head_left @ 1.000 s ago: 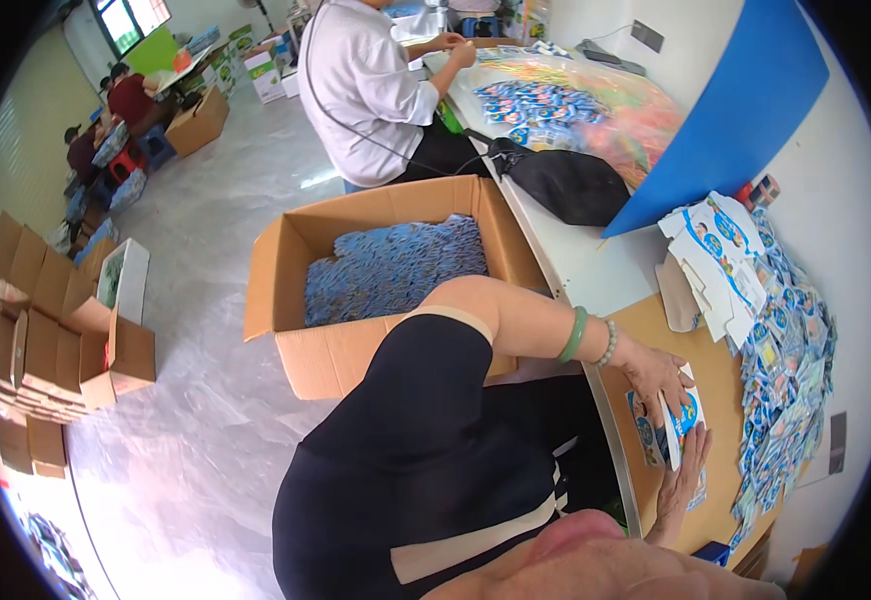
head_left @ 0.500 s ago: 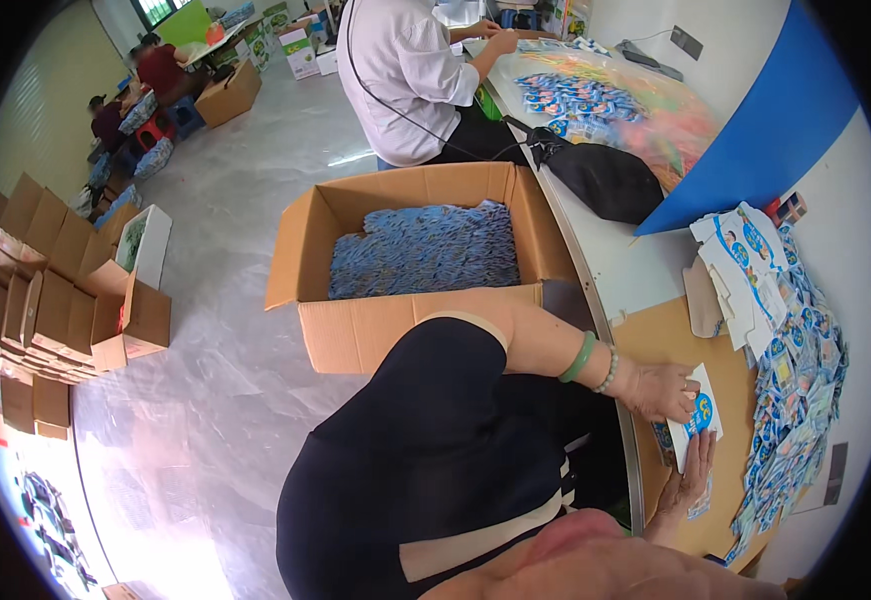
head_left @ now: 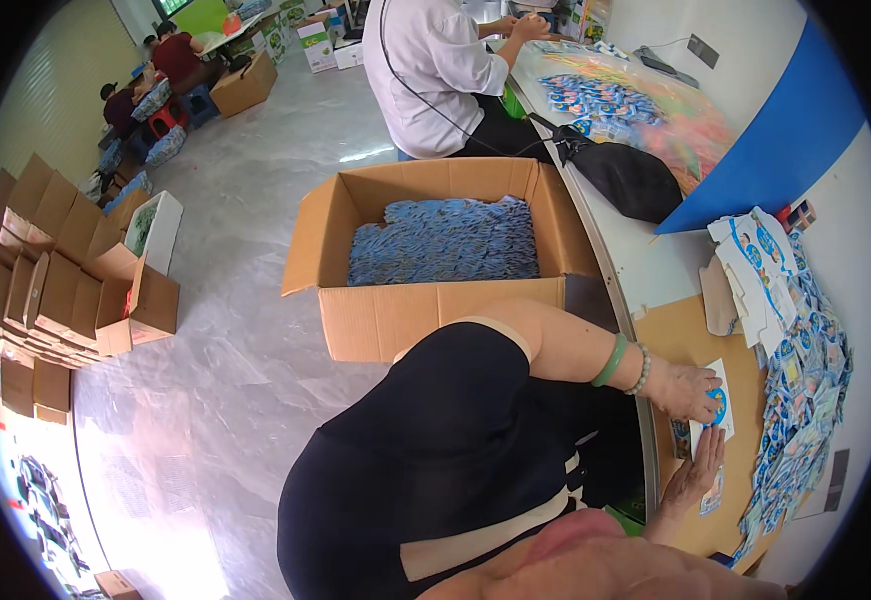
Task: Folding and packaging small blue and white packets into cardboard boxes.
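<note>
A small white-and-blue carton (head_left: 723, 380) stands on the brown cardboard sheet at the table's edge. My left hand (head_left: 685, 391), with a green bangle and a beaded bracelet on the wrist, has its fingers bent over the carton's white flap. My right hand (head_left: 693, 478) grips the near end, its fingers fairly straight along the white side. Blue print shows between the two hands. Below the flap, part of the carton's patterned side is visible; its inside is hidden. A small blue-and-white packet (head_left: 713, 495) lies beside my right hand.
A long heap of blue sachets (head_left: 800, 400) lies along the wall, with flattened white-and-blue cartons (head_left: 755, 270) at its far end. A large open cardboard box (head_left: 445, 310) holds rows of blue sachets. A co-worker (head_left: 435, 80) sits beyond it, near a black bag (head_left: 620, 178) and blue partition (head_left: 755, 150).
The whole view has shifted slightly, moving the scene right. Both hands stay at the carton; my left fingers press lower over its white flap.
</note>
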`<act>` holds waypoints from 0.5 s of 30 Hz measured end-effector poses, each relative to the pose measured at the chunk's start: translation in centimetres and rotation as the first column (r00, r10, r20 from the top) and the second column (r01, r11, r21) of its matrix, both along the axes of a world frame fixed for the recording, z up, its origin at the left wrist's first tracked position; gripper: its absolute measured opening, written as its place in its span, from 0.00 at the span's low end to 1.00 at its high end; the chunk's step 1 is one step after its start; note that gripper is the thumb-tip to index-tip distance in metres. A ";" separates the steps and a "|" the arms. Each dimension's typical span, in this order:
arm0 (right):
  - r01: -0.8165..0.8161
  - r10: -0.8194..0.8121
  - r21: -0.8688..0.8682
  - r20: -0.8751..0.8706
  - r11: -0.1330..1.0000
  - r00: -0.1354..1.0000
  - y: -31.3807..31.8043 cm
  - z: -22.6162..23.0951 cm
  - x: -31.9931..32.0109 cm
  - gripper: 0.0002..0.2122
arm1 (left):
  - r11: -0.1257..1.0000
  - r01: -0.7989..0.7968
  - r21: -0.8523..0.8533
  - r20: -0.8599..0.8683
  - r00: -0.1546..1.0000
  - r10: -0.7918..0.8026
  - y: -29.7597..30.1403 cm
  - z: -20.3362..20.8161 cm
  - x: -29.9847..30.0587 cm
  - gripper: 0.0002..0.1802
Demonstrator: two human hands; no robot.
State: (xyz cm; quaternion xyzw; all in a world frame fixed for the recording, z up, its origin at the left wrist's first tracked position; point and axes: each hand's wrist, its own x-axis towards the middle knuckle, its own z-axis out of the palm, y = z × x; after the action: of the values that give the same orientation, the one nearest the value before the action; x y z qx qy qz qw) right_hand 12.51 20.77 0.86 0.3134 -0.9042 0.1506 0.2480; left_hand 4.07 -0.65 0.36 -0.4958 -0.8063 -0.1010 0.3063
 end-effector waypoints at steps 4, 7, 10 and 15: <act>0.030 -0.031 0.093 0.016 0.995 0.999 0.3 0.5 -0.2 0.19 | 0.998 0.064 -0.008 -0.018 0.998 -0.065 -0.4 -0.3 -0.7 0.18; 0.036 -0.041 0.129 0.032 0.991 0.999 -0.4 1.3 -0.3 0.19 | 0.996 0.084 0.025 -0.025 0.996 -0.083 -0.6 -0.1 -0.6 0.21; 0.033 -0.038 0.119 0.037 0.992 0.999 -1.6 1.6 -0.2 0.20 | 0.991 0.115 0.064 0.103 0.987 -0.121 -0.4 0.1 -0.2 0.20; -0.011 0.010 0.020 0.061 1.000 0.998 -1.2 1.1 0.1 0.21 | 0.992 0.076 0.096 0.086 0.993 -0.084 -0.3 0.2 0.4 0.21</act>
State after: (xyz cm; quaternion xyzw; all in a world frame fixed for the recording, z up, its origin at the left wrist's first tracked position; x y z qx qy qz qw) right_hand 12.57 19.56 1.94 0.3160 -0.9111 0.1522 0.2165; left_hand 4.52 -0.95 0.53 -0.5079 -0.7932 -0.1727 0.2882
